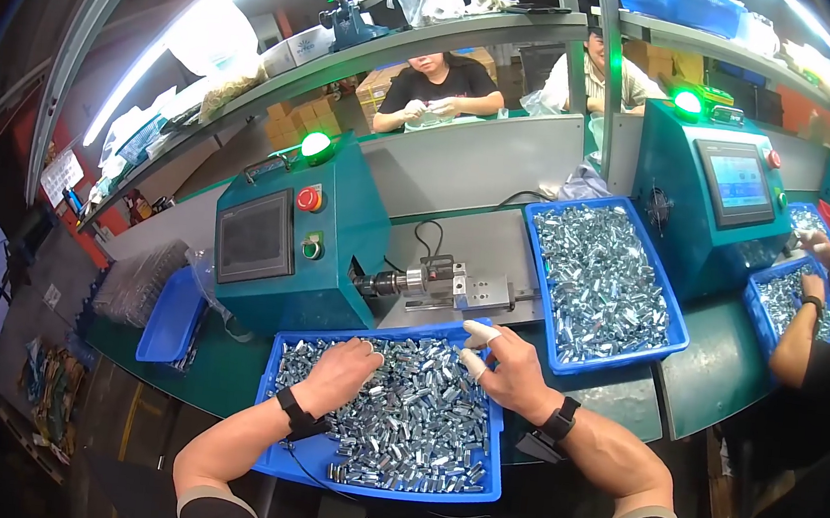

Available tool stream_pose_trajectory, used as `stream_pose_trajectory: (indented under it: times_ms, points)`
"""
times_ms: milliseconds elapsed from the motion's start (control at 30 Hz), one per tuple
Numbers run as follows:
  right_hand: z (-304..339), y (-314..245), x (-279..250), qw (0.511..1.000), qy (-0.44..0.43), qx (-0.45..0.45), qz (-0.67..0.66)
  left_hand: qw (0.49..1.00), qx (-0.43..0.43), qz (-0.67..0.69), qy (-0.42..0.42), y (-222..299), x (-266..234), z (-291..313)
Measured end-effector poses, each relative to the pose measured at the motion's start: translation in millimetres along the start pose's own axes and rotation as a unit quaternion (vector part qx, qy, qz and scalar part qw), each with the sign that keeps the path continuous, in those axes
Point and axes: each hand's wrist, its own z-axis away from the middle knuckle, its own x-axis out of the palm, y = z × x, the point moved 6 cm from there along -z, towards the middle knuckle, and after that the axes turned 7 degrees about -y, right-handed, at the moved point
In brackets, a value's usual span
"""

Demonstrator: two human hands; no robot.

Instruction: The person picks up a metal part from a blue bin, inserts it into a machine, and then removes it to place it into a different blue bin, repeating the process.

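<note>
A blue tray in front of me is heaped with small silvery metal parts, short and cylindrical-looking. My left hand is over the heap's left part, its fingers curled together and pointing down. Whatever those fingers hold, if anything, is hidden. At the tray's far right corner is my right hand, with pale finger cots on the thumb and a finger. These digits are apart, and nothing shows between them. Just beyond the tray, a metal chuck and clamping fixture extend from a green machine.
A second blue tray of metal parts stands to the right, beside another green machine. At left are a smaller blue tray and clear plastic packing. A co-worker's hands work at far right; another person sits opposite.
</note>
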Motion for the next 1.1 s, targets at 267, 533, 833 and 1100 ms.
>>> stream_pose_trajectory:
  times_ms: [267,533,833,1100]
  points:
    - [3.9,3.5,2.1,1.0,0.0,0.019,-0.013,0.991,-0.063,0.113,0.025,2.7,-15.0,6.4]
    - [2.5,5.9,1.7,1.0,0.005,0.024,-0.007,0.971,-0.039,0.216,0.089,21.2,-53.9,-45.4]
    - [-0.1,10.9,0.6,0.999,0.004,0.038,-0.027,0.957,-0.044,0.234,0.166,-8.0,-76.0,-139.4]
    - [1.1,7.2,-2.2,1.0,0.003,0.016,-0.012,0.963,-0.028,0.226,0.143,-10.0,-60.5,-171.1]
